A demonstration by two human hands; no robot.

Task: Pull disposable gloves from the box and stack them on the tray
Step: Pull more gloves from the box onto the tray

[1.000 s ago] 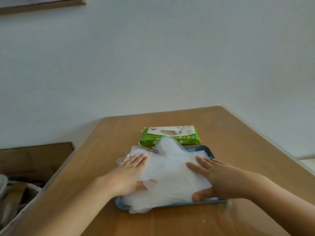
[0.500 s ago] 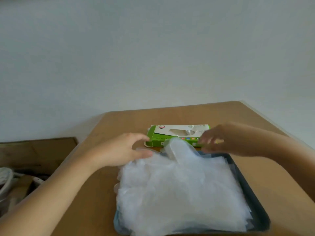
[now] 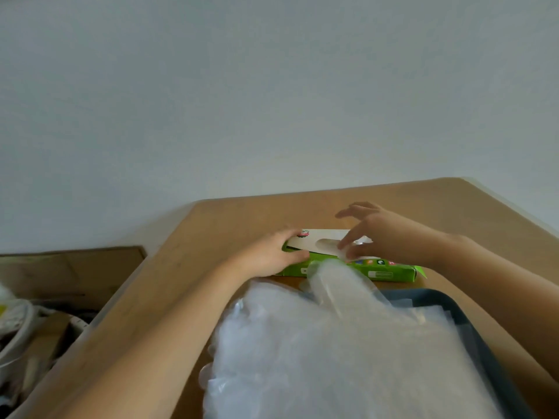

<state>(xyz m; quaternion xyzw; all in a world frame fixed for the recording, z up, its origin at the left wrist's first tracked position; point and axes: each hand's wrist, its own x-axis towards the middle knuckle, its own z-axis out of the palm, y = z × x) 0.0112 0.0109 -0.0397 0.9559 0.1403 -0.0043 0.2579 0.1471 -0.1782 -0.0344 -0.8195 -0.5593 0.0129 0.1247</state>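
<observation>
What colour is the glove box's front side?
Glove box front is bright green, top white; clearest in the head view.

The glove stack (image 3: 332, 358) on the tray (image 3: 472, 334) is no longer pressed flat by either hand. The left hand (image 3: 272, 255), already lifted half a second ago, is now set on the left end of the box (image 3: 390, 272) toward the far edge of the tabletop (image 3: 211, 237), thumb on the near side, fingers over the top. The right hand (image 3: 384, 237) is brought to the box's opening (image 3: 325, 244), forefinger and thumb drawn together there. Whether a glove is pinched cannot be told.
</observation>
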